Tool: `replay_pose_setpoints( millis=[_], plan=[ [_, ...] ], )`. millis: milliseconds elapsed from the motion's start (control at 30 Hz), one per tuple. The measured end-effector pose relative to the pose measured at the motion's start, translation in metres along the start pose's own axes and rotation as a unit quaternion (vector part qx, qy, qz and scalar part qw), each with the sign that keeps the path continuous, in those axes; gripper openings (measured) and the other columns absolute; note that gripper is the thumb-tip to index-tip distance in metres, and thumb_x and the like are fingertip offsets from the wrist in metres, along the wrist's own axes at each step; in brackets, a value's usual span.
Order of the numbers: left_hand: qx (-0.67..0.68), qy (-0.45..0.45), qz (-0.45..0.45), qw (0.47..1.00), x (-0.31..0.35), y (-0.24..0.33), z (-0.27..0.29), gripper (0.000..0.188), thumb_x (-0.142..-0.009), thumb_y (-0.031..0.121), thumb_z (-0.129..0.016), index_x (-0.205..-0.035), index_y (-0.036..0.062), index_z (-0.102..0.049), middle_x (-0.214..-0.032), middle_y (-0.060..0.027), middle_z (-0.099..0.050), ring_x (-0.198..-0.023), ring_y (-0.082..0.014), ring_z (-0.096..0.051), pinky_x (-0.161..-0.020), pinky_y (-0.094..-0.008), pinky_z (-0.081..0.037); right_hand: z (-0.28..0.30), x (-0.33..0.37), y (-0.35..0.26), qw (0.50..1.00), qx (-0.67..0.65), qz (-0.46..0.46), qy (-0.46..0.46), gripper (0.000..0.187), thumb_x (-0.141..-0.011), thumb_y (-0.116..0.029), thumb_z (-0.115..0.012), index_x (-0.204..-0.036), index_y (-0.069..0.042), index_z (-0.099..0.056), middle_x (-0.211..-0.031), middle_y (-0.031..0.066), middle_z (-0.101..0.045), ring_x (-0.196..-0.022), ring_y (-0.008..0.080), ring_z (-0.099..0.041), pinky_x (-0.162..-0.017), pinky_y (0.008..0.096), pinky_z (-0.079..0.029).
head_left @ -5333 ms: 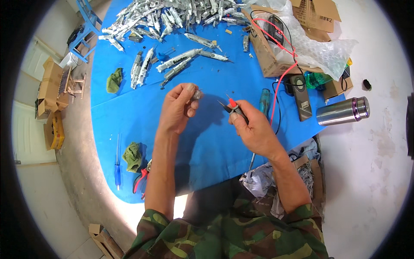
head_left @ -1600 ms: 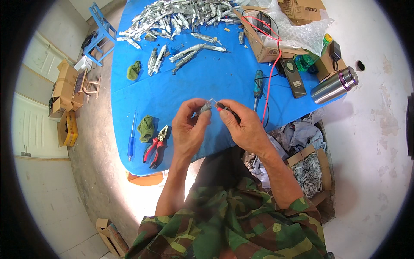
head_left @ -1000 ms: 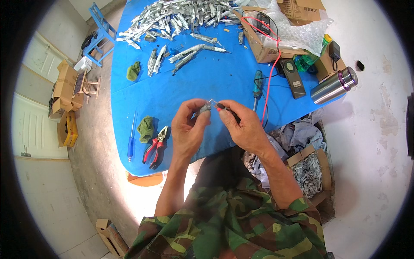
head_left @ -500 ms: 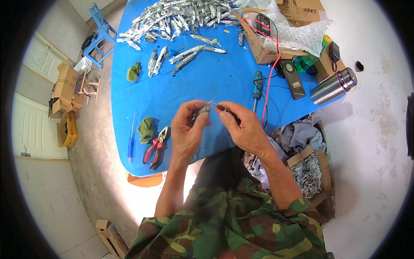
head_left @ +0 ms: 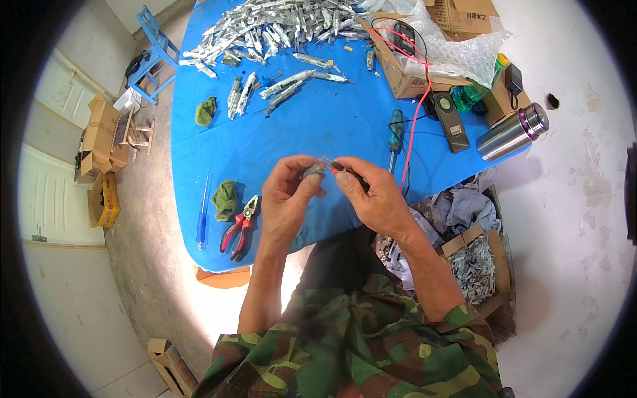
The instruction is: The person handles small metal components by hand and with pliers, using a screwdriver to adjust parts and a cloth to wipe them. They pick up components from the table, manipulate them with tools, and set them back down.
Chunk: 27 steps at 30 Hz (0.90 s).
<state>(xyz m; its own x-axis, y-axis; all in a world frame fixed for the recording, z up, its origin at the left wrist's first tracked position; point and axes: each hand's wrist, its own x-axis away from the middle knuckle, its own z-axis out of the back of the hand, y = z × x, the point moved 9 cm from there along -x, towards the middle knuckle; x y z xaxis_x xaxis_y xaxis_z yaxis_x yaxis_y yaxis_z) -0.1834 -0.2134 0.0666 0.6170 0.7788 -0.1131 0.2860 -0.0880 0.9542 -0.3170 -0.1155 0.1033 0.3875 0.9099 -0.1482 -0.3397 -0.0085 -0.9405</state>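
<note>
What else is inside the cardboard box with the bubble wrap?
A black device shows in the box, with a red cable running over its edge. Whatever lies beneath the bubble wrap is covered and cannot be seen.

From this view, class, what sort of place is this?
Probably a small workshop: test probes in the right hand, combination pliers and a heap of silvery parts on the blue table cover.
</note>
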Motion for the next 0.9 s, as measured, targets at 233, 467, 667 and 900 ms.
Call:
replay_pose_setpoints(
  millis=[233, 467, 667, 900],
  plan=[
    [0.006, -0.006, 0.001, 1.000, 0.0006, 0.0003, -0.0005, 0.024, -0.098, 0.007, -0.072, -0.119, 0.0029, -0.063, -0.115, -0.0096, -0.071, -0.100, -0.0151, -0.067, -0.075, -0.0294, -0.059, -0.0005, 0.0010, -0.0052, 1.000, 0.002, -0.003, 0.005, 0.030, -0.101, -0.019, -0.065, -0.122, 0.002, -0.067, -0.103, 0.0198, -0.072, -0.087, 0.0296, -0.070, -0.077, 0.0376, -0.054],
    [-0.008, 0.004, 0.006, 1.000, 0.0001, 0.0043, -0.0013, 0.022, -0.098, 0.005, -0.071, -0.118, 0.0019, -0.063, -0.113, -0.0096, -0.071, -0.098, -0.0153, -0.067, -0.075, -0.0294, -0.059, 0.0013, 0.0007, -0.0065, 1.000, 0.000, 0.010, 0.015, 0.029, -0.100, -0.017, -0.066, -0.121, 0.002, -0.068, -0.103, 0.0202, -0.072, -0.087, 0.0303, -0.070, -0.076, 0.0375, -0.053],
    [-0.018, 0.015, 0.023, 0.999, 0.0013, 0.0050, -0.0029, 0.020, -0.097, 0.000, -0.067, -0.117, 0.0004, -0.063, -0.111, -0.0099, -0.071, -0.094, -0.0151, -0.067, -0.075, -0.0295, -0.058, -0.0004, 0.0020, -0.0049, 0.999, -0.033, -0.002, 0.011, 0.028, -0.101, -0.018, -0.065, -0.120, 0.002, -0.067, -0.101, 0.0202, -0.071, -0.084, 0.0304, -0.068, -0.074, 0.0379, -0.053],
    [-0.011, 0.019, 0.021, 1.000, 0.0007, 0.0057, -0.0030, 0.021, -0.098, 0.000, -0.068, -0.118, -0.0017, -0.061, -0.110, -0.0103, -0.069, -0.093, -0.0161, -0.066, -0.075, -0.0304, -0.058, 0.0006, -0.0001, -0.0061, 0.999, -0.032, 0.018, 0.006, 0.027, -0.101, -0.019, -0.066, -0.119, 0.002, -0.068, -0.096, 0.0198, -0.070, -0.080, 0.0313, -0.067, -0.071, 0.0388, -0.052]
  ],
)
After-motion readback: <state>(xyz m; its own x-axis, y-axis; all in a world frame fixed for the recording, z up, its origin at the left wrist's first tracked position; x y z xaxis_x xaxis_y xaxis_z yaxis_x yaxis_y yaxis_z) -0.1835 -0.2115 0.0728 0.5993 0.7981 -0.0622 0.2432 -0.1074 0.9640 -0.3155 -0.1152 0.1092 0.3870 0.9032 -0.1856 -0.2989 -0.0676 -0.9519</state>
